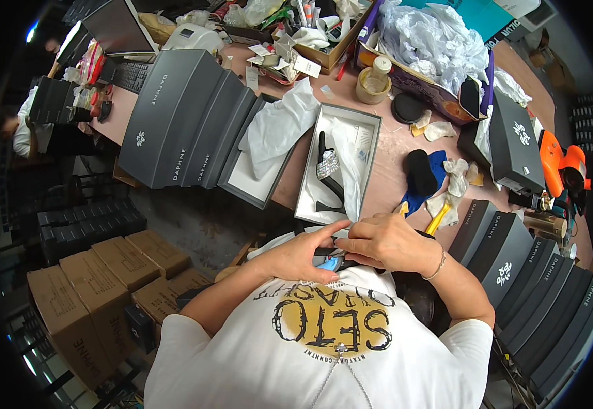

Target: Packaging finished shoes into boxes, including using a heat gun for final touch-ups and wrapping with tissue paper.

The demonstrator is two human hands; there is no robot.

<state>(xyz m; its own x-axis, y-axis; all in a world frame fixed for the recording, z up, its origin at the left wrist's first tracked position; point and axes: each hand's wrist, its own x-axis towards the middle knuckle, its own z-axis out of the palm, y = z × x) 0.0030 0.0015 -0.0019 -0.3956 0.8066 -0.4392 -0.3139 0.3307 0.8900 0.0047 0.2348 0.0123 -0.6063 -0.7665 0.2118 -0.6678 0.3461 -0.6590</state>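
Observation:
Close to my chest, my left hand [289,258] curls round a dark object with a light blue patch [329,262], its kind mostly hidden by my fingers. The bent fingers of my right hand [392,242] press together at the same object's right side. Just beyond my hands lies an open shoe box [372,146] with a grey rim. A black heeled sandal [331,185] with a sparkling silver ornament rests inside it, beside white tissue paper [351,167].
Left of the open box lean dark grey shoe boxes [167,123], one with white tissue [279,129]. More boxes [514,266] stand at right. A brush [420,174], a jar [373,85] and an orange tape dispenser [562,163] are on the table. Cartons [78,293] sit lower left.

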